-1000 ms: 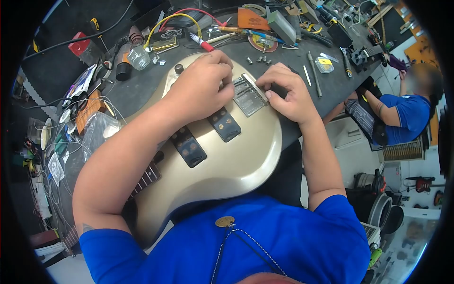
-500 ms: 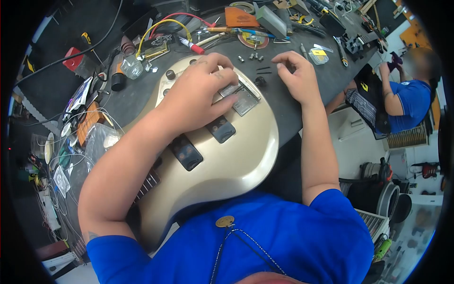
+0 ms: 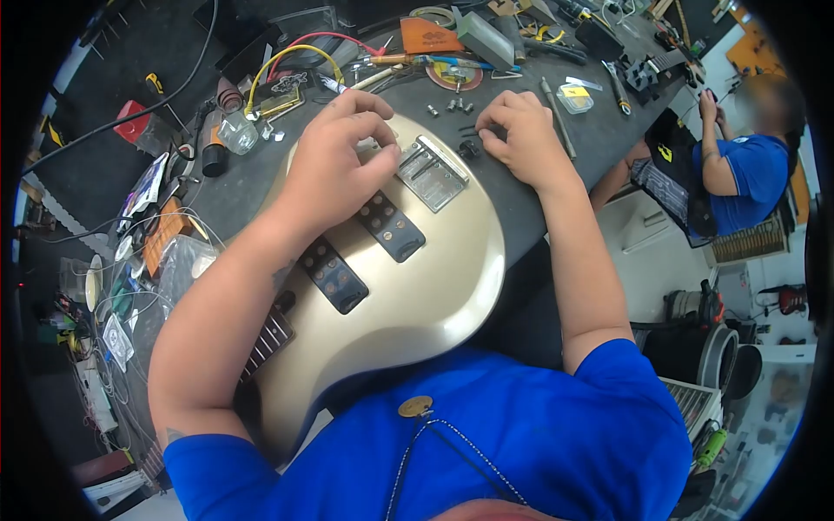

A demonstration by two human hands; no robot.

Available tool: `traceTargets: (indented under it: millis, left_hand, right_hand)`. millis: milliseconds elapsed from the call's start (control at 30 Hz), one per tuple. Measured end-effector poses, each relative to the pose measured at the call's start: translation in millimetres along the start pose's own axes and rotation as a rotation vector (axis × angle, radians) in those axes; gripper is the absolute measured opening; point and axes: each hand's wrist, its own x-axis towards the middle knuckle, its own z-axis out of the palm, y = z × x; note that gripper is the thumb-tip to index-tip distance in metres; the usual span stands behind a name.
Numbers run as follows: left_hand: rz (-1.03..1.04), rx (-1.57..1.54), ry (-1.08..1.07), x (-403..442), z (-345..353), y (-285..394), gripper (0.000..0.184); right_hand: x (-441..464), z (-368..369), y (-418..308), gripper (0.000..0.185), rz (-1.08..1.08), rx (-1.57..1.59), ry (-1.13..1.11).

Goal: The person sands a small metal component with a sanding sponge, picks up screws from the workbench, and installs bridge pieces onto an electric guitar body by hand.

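A gold electric bass body (image 3: 434,295) lies face up before me, with two dark pickups (image 3: 395,227) and a metal bridge (image 3: 432,176). My left hand (image 3: 343,161) hovers over the body beside the bridge, fingers bent and apart, with nothing visible between them. On the bench past the body's edge, my right hand (image 3: 523,143) has thumb and fingertips drawn together at the ends of thin dark rods (image 3: 467,131). Whatever it grips is hidden by the fingers. A small black knob (image 3: 469,149) lies just under those fingertips, and several small metal parts (image 3: 459,105) lie behind.
Tools, an orange pouch (image 3: 430,36), a grey block (image 3: 485,41) and a clear plastic box (image 3: 575,98) crowd the bench's back. Glass jar (image 3: 237,132), wires and a plastic bag (image 3: 184,260) lie left. At right another person (image 3: 751,174) sits holding a small object.
My left hand has moved left off the bridge, uncovering it. My right hand has moved left and closed its fingers near the thin rods. The view has shifted slightly.
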Motion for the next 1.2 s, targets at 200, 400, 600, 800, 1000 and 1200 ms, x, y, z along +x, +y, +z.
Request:
traceTargets:
  millis: [200, 400, 600, 800, 1000, 1200]
  left_hand:
    - [0.070, 0.031, -0.016, 0, 1, 0, 0.008]
    - [0.096, 0.048, -0.005, 0, 2, -2, 0.008]
    - [0.049, 0.022, -0.030, 1, 1, 0, 0.008]
    - [0.050, 0.040, -0.026, 1, 2, -1, 0.009]
    - [0.061, 0.041, -0.024, 2, 2, -2, 0.010]
    - [0.086, 0.031, -0.013, 1, 2, -4, 0.010]
  right_hand:
    - [-5, -8, -23, 0.014, -0.210, 0.272, 0.135]
    - [-8, -8, -35, 0.015, -0.280, 0.305, 0.083]
    - [-7, -9, -37, 0.013, -0.318, 0.270, 0.090]
    - [-2, -9, -34, 0.011, -0.333, 0.261, 0.039]
    - [1, -11, -35, 0.009, -0.371, 0.261, 0.005]
    - [0, -10, -42, 0.011, -0.335, 0.406, -0.075]
